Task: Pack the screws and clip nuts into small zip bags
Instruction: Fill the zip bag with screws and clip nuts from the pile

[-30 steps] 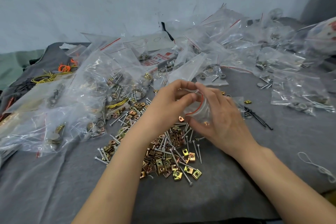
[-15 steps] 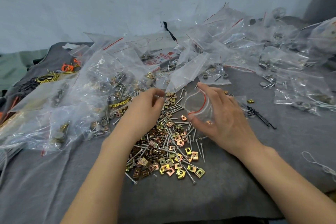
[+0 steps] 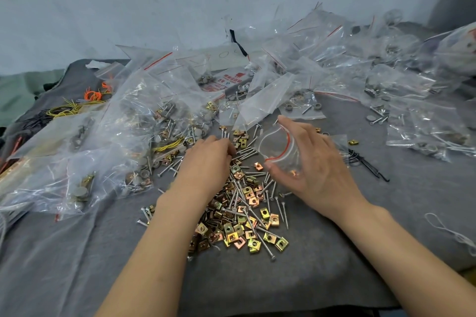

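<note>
Presently, a small zip bag (image 3: 277, 148) is held by the right hand (image 3: 318, 170) just above the far edge of the loose pile, its red-lined mouth spread open between the thumb and the curled fingers (image 3: 296, 127). At least one clip nut (image 3: 293, 174) is seen inside it (any count beyond that cannot be read through the film). The left hand (image 3: 206, 162) is laid palm down on the pile, its fingers bent into the screws (image 3: 247, 153); the fingertips are hidden, so it cannot be told whether a part is pinched. The bulk of the clip nuts (image 3: 231, 235) and screws is spread loose on the grey-covered bench (image 3: 334, 265) between the two forearms. Filled bags (image 3: 144, 121) are heaped to the left and along the back, which suggests that a good share of the packing is done. The task is judged to be mid-course: the bag in hand is barely loaded and not sealed, and a large pile is left to be bagged.
</note>
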### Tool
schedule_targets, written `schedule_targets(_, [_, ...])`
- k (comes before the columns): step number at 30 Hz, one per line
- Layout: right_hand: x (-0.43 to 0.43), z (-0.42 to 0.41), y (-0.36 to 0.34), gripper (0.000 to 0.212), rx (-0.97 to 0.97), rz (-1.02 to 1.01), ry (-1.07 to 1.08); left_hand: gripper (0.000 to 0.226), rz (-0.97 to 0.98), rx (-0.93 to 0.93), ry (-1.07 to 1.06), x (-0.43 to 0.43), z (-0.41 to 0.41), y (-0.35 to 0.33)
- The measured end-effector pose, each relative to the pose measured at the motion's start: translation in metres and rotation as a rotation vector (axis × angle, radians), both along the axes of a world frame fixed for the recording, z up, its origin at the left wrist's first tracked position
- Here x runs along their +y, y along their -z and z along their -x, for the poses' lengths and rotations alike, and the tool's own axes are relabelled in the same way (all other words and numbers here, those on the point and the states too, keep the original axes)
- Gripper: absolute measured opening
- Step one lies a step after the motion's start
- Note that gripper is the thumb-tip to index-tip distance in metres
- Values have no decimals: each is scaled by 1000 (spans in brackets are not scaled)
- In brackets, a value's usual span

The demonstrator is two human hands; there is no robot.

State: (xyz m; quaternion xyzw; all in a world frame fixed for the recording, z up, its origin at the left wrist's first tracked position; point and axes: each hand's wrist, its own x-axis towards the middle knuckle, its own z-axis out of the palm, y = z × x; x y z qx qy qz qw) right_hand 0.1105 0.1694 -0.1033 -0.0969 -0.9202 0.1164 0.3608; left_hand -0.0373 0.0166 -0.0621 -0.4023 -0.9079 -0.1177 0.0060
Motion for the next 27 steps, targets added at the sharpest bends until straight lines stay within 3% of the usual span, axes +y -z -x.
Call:
schedule_targets(18, [-1, -1, -1, 76, 2, -4, -3, 24, -139, -97, 11, -11, 4, -5])
schedule_targets(27, [0, 0, 0, 75, 1, 5, -1, 18, -447, -138, -35, -14, 10, -6])
